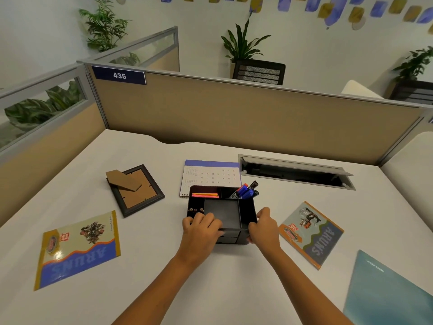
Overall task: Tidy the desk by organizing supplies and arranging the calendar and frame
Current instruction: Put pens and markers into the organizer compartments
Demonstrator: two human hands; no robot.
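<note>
Head view: both hands grip a black desk organizer (pixel 222 213) at the near middle of the white table (pixel 164 266), left hand (pixel 202 225) curled over its near-left corner, right hand (pixel 263 225) clasping its right side, probably to reposition it. Markers (pixel 247 191) and pink sticky notes (pixel 205 195) fill its far compartments. A calendar (pixel 210 174) lies flat just beyond; a picture frame (pixel 136 190) lies face-down, far left.

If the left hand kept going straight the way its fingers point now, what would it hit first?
The left hand already grips the near left corner of the black organizer. Pushed on, its fingers would probably cross the small left compartment and meet the pink sticky notes; depth is hard to judge.
</note>
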